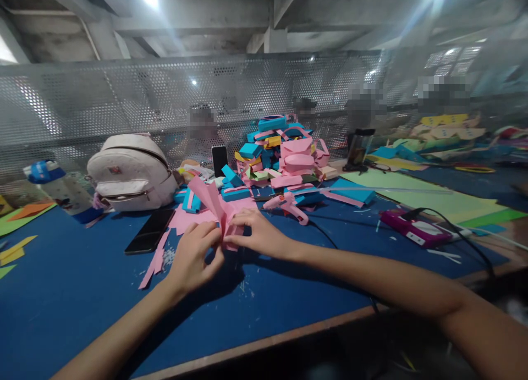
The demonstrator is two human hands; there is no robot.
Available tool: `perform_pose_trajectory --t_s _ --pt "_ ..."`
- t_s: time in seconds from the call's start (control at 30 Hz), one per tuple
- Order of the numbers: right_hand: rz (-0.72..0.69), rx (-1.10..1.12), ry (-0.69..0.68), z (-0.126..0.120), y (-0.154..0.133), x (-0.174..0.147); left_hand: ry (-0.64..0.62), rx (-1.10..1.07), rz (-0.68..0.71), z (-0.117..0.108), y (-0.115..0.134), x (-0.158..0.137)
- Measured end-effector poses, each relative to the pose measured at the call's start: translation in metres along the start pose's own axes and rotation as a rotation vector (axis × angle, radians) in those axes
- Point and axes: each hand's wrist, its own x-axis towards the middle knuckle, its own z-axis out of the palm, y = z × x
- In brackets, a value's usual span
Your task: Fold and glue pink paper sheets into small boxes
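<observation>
Between my two hands a folded piece of pink paper [214, 204] stands up over the blue table. My left hand [198, 253] pinches its lower left side, thumb and fingers closing on the fold. From the right, my right hand [253, 234] pinches the same paper near its bottom edge. Behind it lie more pink sheets [179, 219], partly covered by the held piece. A pink glue gun [287, 205] rests just beyond my right hand. Narrow pink paper strips [155, 262] lie left of my left hand, near small white scraps.
A pile of pink and blue paper boxes [295, 154] rises at the back. A white backpack [132, 174], a bottle [66, 196] and a black phone [150, 231] occupy the left. Rightward are a purple power strip [414, 227] with cables and green sheets [429, 196].
</observation>
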Motion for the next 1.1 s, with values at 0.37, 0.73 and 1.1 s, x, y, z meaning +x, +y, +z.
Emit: perform_pose_trajectory --t_s 0.37,0.73,1.1 --pt "0.073 0.189 -0.001 0.0003 0.0002 -0.0005 -0.053 0.217 0.156 -0.0092 0.0033 0.0026" --pt "0.088 0.21 0.011 0.0016 -0.0008 -0.0009 0.018 0.493 0.241 -0.0027 0.0076 0.0017" --pt "0.23 0.479 0.002 0.0049 0.0029 0.0029 0.017 0.442 0.234 0.0004 0.0082 -0.0014"
